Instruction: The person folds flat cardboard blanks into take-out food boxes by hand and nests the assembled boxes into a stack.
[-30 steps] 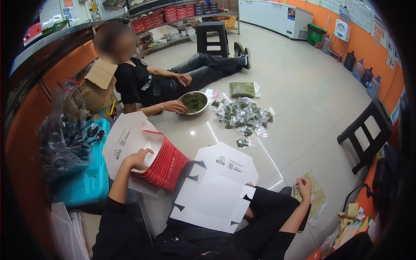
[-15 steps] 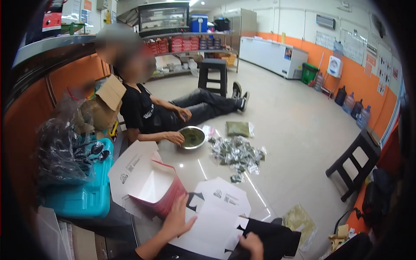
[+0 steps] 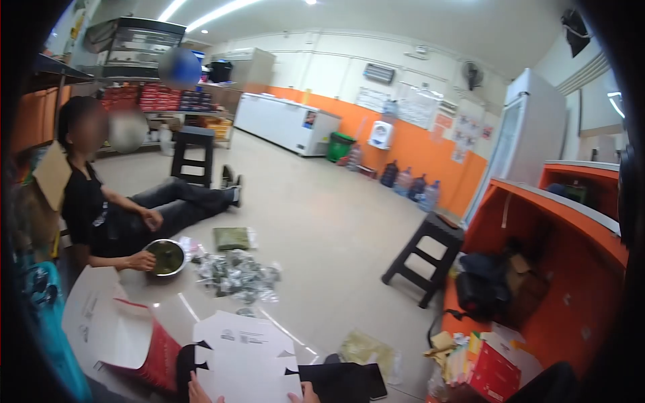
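Pale floor (image 3: 316,221) stretches beyond the white cardboard (image 3: 248,366) beside the red box (image 3: 158,356). Left hand (image 3: 198,390) and right hand (image 3: 308,393) touch opposite edges; I can't tell whether fingers pinch. I'd support both sides evenly.

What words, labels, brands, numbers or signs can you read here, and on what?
No text is legible.
White cardboard sheet: logo, square code, print; too small.
Open box: print on its flap, blurred.
Seated person's black shirt: pale lettering, blurred.
Wall sheets: too small.
Freezer sticker: too blurred.
Stacked shelf boxes: too blurred.
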Demonstrator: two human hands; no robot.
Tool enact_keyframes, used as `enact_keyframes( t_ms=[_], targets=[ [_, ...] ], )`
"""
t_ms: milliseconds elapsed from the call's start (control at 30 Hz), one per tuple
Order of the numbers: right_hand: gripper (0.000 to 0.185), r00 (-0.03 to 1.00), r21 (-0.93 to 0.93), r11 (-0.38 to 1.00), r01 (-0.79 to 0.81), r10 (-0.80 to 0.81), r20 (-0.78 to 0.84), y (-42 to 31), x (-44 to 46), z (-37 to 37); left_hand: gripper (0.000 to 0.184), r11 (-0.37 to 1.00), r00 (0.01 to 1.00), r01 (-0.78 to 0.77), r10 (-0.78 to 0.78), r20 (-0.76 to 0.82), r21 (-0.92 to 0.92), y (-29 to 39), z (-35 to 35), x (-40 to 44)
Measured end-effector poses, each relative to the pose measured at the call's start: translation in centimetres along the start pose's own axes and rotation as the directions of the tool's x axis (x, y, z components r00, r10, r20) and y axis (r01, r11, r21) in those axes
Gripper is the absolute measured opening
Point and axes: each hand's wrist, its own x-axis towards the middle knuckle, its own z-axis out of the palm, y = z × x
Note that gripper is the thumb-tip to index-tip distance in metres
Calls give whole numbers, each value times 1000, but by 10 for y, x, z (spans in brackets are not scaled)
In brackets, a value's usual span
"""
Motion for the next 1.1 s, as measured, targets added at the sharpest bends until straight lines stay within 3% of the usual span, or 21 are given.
enact_keyframes(
  t_ms=[33,67,133,200,267,367,400,433,467,500,533,700,833,867,900,933,967,1000,1033,1100],
  targets=[
    [39,998,60,997,56,-54,-27,-2,1,-5,86,995,992,-91,88,-89,-27,-9,14,2],
    [39,998,52,998,47,-44,-52,-11,1,-14,86,993,991,-112,109,-77,-40,-1,11,5],
    [40,989,16,1000,24,-22,-144,-29,-1,-31,86,998,997,-1,6,75,-62,13,-1,8],
    [43,980,2,996,86,-85,-179,-18,-3,-41,85,996,993,-74,79,92,-53,1,26,10],
    [47,970,-140,984,111,-138,-198,-8,-5,-50,83,989,979,-108,123,163,-96,8,28,11],
    [48,977,-181,982,47,-83,-197,-31,-29,-65,85,985,960,-153,168,222,-84,6,52,8],
    [47,981,-186,982,9,-45,-187,-54,-38,-73,87,851,942,-282,333,-41,444,-1,71,6],
    [47,984,-192,981,-30,-5,-177,-75,-46,-80,89,491,799,-167,576,-175,855,-5,81,4],
    [47,985,-198,978,-69,36,-167,-91,-52,-87,89,492,797,-173,579,-172,853,7,66,4],
    [46,985,-205,973,-108,76,-157,-97,-55,-89,90,851,954,-278,299,22,445,20,48,3],
    [46,984,-206,972,-112,80,-160,-89,-54,-87,92,993,927,-104,119,355,-60,29,35,3],
    [49,993,-586,810,-5,-66,-100,12,-37,-54,91,996,918,-40,69,390,-82,27,36,5],
    [55,981,-662,748,50,-160,-106,-23,-42,-57,90,994,919,-6,47,390,-105,25,34,4],
    [58,991,-495,864,91,-126,-38,-2,-34,-51,90,994,919,-6,47,392,-105,20,42,3],
    [62,994,-305,946,112,-106,36,16,-29,-47,86,907,971,-228,238,17,354,12,57,1],
    [62,998,-237,969,63,-54,44,29,-25,-42,82,606,807,-192,545,-227,772,7,64,0],
    [63,999,-220,975,18,-11,34,38,-22,-38,82,606,808,-194,545,-225,771,11,51,4],
    [63,999,-203,979,-16,22,27,47,-19,-35,75,939,965,-228,252,-65,256,14,34,10],
    [63,999,-188,981,-43,48,25,54,-17,-34,68,950,964,12,73,257,-312,17,18,14],
    [64,996,-150,985,-83,88,29,64,-13,-38,64,962,965,-14,85,248,-272,16,4,13]
  ],
)
